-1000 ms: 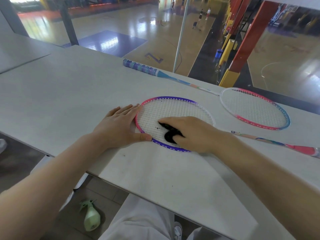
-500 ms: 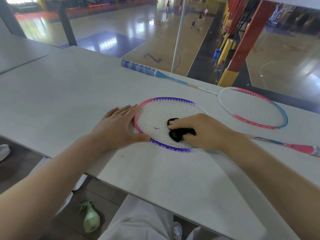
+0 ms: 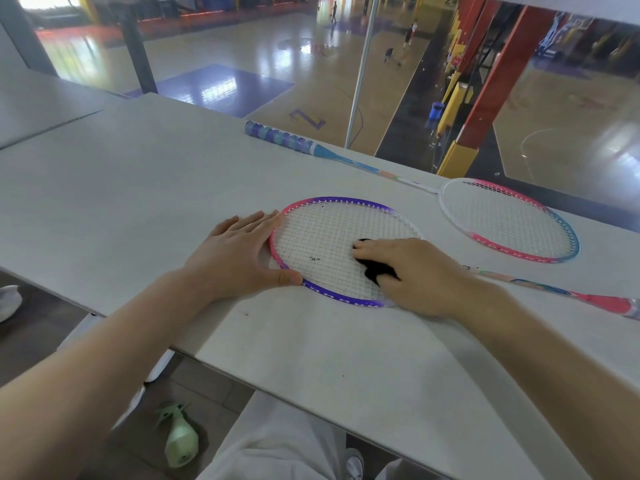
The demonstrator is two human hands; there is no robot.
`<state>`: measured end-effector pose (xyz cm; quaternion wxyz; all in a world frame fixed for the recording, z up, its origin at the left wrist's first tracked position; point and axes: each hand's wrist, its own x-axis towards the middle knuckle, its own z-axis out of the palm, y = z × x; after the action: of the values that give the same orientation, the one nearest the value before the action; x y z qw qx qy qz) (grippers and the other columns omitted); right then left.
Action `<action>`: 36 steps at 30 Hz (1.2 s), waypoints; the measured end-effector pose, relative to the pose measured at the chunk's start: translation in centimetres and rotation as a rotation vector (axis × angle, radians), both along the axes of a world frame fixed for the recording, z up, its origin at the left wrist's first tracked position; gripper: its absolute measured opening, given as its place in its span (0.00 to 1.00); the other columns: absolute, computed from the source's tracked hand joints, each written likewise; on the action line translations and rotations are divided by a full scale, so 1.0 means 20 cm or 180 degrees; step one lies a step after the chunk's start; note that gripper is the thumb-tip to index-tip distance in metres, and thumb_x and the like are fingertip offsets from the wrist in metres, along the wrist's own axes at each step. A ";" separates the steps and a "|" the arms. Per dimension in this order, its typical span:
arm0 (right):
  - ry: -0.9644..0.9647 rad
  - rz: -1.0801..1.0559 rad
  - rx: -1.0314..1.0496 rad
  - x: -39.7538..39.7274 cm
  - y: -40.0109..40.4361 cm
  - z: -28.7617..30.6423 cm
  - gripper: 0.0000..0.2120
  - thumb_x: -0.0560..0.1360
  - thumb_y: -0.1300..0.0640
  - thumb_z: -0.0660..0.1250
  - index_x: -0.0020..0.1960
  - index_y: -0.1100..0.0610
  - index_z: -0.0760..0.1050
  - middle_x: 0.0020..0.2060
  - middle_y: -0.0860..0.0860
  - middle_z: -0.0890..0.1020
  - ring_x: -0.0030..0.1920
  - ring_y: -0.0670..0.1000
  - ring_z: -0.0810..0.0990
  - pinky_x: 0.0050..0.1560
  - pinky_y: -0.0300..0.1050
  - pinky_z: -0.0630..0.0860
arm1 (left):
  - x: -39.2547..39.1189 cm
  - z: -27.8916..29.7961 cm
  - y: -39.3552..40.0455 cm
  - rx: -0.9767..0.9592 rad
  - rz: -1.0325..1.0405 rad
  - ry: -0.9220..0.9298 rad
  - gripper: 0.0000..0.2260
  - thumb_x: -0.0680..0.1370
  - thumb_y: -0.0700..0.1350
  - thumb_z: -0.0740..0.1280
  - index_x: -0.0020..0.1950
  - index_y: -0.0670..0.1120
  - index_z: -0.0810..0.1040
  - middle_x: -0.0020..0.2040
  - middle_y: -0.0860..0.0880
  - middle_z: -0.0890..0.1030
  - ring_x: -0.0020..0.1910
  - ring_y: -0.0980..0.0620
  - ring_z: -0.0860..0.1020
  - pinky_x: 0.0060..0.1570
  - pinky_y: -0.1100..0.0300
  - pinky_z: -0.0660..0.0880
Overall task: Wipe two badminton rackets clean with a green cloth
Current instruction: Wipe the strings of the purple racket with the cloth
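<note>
**A:** How far along does the job look?

**B:** Roughly midway through the first racket, as a guess. Nearest the person, the near racket (image 3: 341,249) lies flat on the surface (image 3: 145,188). The left hand (image 3: 239,252) lies spread and flat against the left side of its frame, thumb on the near rim, pinning it down. The right hand (image 3: 412,271) rests on the strings at the right side of that head, fingers curled round a small bunched cloth (image 3: 375,268) and pressing it down.

**A:** So the strings aren't clean yet?

**B:** Seemingly not. A dark speck (image 3: 314,258) sits on the strings left of the cloth, and a few dots near the frame's far edge. The shaft and handle of this racket, running right from the head, look untouched, though that is only a judgement.

**A:** And the second one?

**B:** The far racket (image 3: 509,221) lies beyond and to the right of the near racket, apart from both hands. It probably awaits its turn.

**A:** What can't be made out?

**B:** The cloth reads almost black here, not green; most of it is hidden under the fingers. The near racket's handle is cut off at the right edge. Below the surface, left of the person's lap, a pale green bottle (image 3: 180,441) lies on the floor; what it holds is unclear.
</note>
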<state>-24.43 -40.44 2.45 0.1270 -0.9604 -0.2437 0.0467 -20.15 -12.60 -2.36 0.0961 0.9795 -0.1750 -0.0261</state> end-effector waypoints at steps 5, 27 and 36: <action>0.0043 0.0419 -0.0136 0.19 0.31 -0.01 0.15 0.76 0.60 0.60 0.61 0.57 0.76 0.57 0.53 0.81 0.56 0.54 0.79 0.57 0.55 0.76 | 0.00 0.00 0.00 -0.0139 -0.0033 -0.0106 0.56 0.58 0.84 0.47 0.80 0.55 0.48 0.80 0.58 0.52 0.78 0.59 0.49 0.77 0.57 0.45; 0.0023 -0.0403 -0.0073 0.03 -0.34 -0.01 0.24 0.76 0.62 0.66 0.69 0.46 0.74 0.68 0.40 0.73 0.70 0.42 0.69 0.69 0.33 0.58 | 0.00 -0.01 0.00 -0.0027 0.0018 -0.0025 0.57 0.58 0.85 0.46 0.80 0.55 0.46 0.80 0.57 0.51 0.79 0.58 0.49 0.77 0.55 0.45; 0.0124 0.0216 -0.0124 0.25 0.19 -0.01 0.17 0.80 0.55 0.60 0.68 0.52 0.73 0.66 0.48 0.77 0.64 0.51 0.75 0.67 0.52 0.70 | -0.01 0.01 -0.01 -0.0084 -0.0005 -0.0074 0.57 0.57 0.85 0.44 0.80 0.56 0.46 0.80 0.58 0.51 0.78 0.59 0.49 0.77 0.56 0.45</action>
<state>-19.43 -36.62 2.21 0.1113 -0.9528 -0.2726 0.0744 -20.33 -12.79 -2.23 0.1069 0.9783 -0.1773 -0.0124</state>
